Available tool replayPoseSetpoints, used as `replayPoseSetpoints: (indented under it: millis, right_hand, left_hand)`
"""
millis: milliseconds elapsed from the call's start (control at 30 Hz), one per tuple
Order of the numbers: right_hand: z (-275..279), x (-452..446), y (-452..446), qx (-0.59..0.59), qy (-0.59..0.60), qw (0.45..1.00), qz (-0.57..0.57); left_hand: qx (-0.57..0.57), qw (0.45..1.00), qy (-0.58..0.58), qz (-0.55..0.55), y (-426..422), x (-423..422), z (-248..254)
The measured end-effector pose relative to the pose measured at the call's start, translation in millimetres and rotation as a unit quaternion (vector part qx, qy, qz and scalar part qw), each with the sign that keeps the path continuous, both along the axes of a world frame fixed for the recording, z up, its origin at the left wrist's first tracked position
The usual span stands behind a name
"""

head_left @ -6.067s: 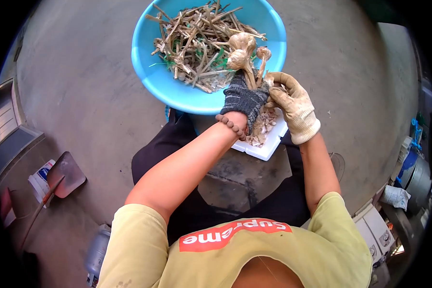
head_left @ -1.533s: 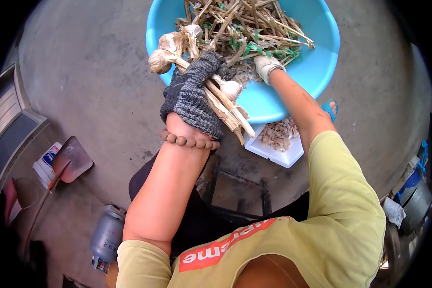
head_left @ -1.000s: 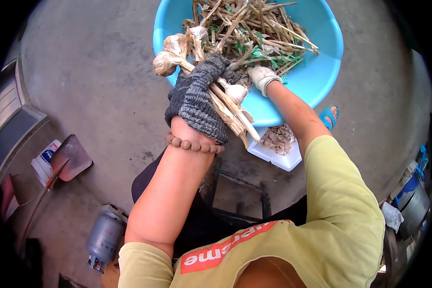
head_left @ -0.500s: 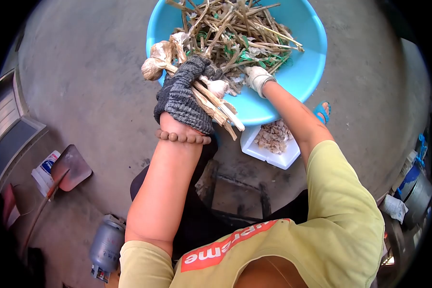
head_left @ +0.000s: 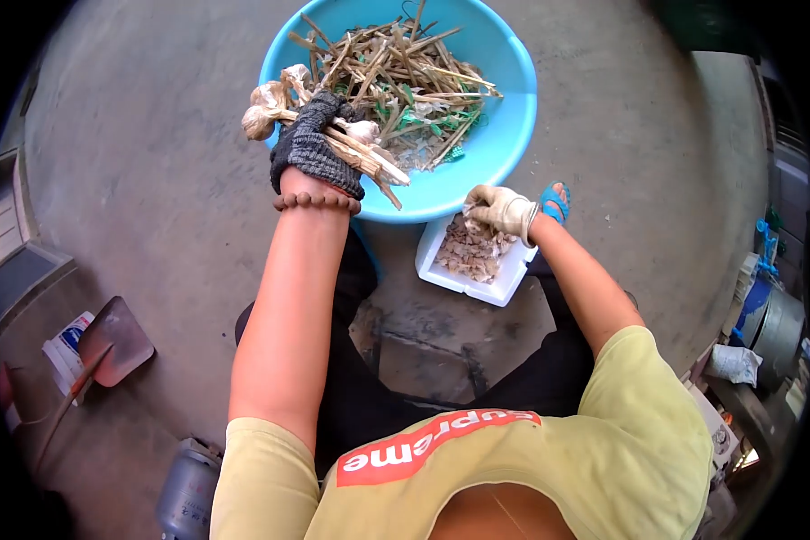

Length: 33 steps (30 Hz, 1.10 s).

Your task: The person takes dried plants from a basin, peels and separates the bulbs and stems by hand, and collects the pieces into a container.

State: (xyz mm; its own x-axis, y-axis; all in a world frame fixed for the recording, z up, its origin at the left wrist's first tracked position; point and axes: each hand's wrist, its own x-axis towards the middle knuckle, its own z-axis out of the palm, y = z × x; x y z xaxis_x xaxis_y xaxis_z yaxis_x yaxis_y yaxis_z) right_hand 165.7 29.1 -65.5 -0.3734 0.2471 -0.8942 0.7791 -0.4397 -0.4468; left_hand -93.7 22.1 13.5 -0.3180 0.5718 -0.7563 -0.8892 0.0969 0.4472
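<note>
My left hand (head_left: 315, 148), in a dark grey knitted glove, is wrapped round several garlic bulbs with dry stalks (head_left: 364, 160) over the left rim of a blue basin (head_left: 508, 121). The basin bears a heap of dry stalks (head_left: 391, 67) with green and clear scraps. My right hand (head_left: 502, 211), in a cream glove, is over a white foam box (head_left: 504, 286) of pale, papery pieces (head_left: 466, 256). Its fingers are pressed together; what they hold, if anything, is hidden.
Under my legs is a dark stool or frame (head_left: 423, 351). A shovel (head_left: 117, 342), a white tub (head_left: 66, 355) and a gas cylinder (head_left: 189, 490) are at the left. A blue sandal (head_left: 555, 202) shows beside the basin; metal pots (head_left: 778, 328) lie at the far right.
My right hand has moved out of the basin to above the white box. My left hand still holds the garlic. The view has shifted, so the basin appears further left.
</note>
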Motion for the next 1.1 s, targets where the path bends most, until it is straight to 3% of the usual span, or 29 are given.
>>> replayPoseSetpoints:
  millis: [67, 100, 200, 333, 367, 433, 467, 533, 567, 600, 667, 767, 900, 1000, 1033, 1100]
  right_hand:
    - [-16, 22, -27, 0.279, 0.044, 0.934, 0.218]
    - [-8, 18, -26, 0.227, -0.028, 0.942, 0.244]
    - [30, 14, -20, 0.255, -0.038, 0.954, 0.154]
    - [93, 12, -13, 0.356, -0.053, 0.928, 0.097]
    - [101, 17, -12, 0.360, -0.050, 0.927, 0.090]
    - [116, 22, -12, 0.269, -0.020, 0.958, -0.097]
    - [114, 24, -10, 0.270, -0.019, 0.957, -0.104]
    - [110, 25, -4, 0.312, 0.093, 0.926, -0.189]
    - [153, -30, 19, 0.287, 0.110, 0.928, -0.211]
    - [153, -35, 28, 0.268, 0.149, 0.916, -0.258]
    - [166, -43, 31, 0.298, 0.181, 0.884, -0.312]
    - [152, -31, 31, 0.330, 0.203, 0.872, -0.299]
    - [149, -75, 68, 0.205, 0.261, 0.903, -0.273]
    - [152, -81, 64, 0.228, 0.255, 0.884, -0.319]
    - [150, -80, 63, 0.277, 0.243, 0.889, -0.270]
    - [154, -81, 56, 0.231, 0.237, 0.906, -0.262]
  left_hand:
    - [0.008, 1.000, -0.009, -0.018, 0, 3, 7]
    - [0.003, 1.000, -0.012, -0.029, 1, 7, 14]
    - [-0.004, 0.997, -0.035, -0.071, 4, 12, 20]
    - [0.024, 0.988, -0.013, -0.151, 2, 19, 46]
    - [0.040, 0.983, -0.022, -0.178, 1, 28, 43]
    - [0.063, 0.959, -0.041, -0.274, 0, 37, 43]
    - [0.051, 0.965, -0.044, -0.252, 1, 46, 38]
    - [0.136, 0.940, 0.016, -0.311, -3, 64, 51]
    - [0.141, 0.933, -0.064, -0.324, 8, 11, 74]
    - [0.128, 0.928, -0.041, -0.346, 10, 15, 78]
    - [0.156, 0.894, -0.122, -0.401, 3, 24, 80]
    - [0.141, 0.899, -0.062, -0.411, -15, 52, 66]
    - [0.153, 0.908, -0.113, -0.374, 11, 16, 56]
    - [0.176, 0.912, -0.158, -0.334, 9, 14, 49]
    - [0.193, 0.924, -0.155, -0.290, 7, 15, 41]
    - [0.203, 0.935, -0.166, -0.239, 9, 10, 40]
